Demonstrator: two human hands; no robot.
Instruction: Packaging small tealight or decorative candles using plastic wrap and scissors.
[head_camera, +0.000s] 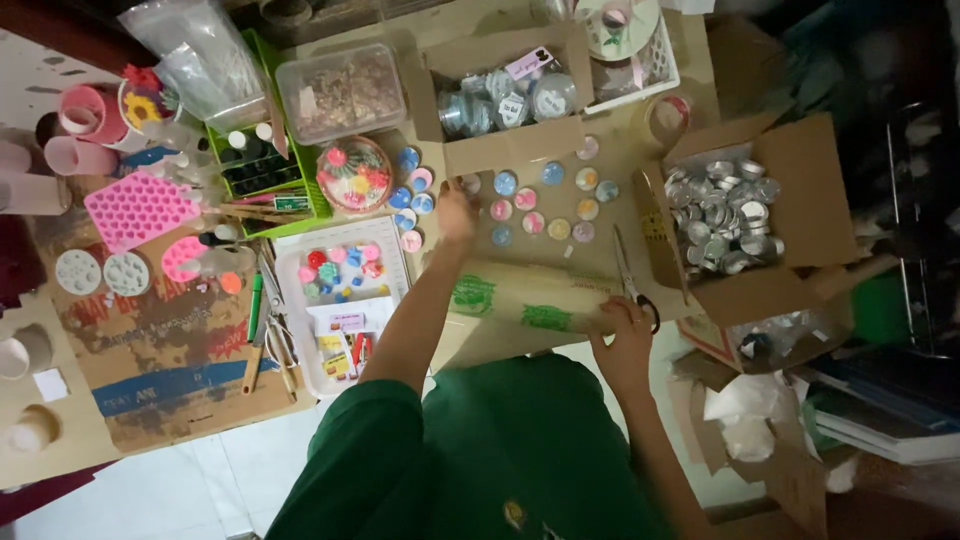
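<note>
My left hand (458, 213) reaches forward to the near-left edge of a group of small round tins filled with coloured wax (545, 205), which lie on a cardboard surface. Its fingertips are at one tin, and whether it grips that tin is unclear. My right hand (625, 345) holds the right end of a brown paper roll with green print (520, 300) lying across in front of me. Scissors (630, 285) lie just beyond that hand, their black handles next to my fingers.
An open cardboard box of empty silver tins (800, 190) stands at the right. A box of lidded tins (505, 148) is behind the wax tins. To the left are a white tray (392, 262), a clear tub (340, 92), a green crate (262, 165) and a pink mould (140, 207).
</note>
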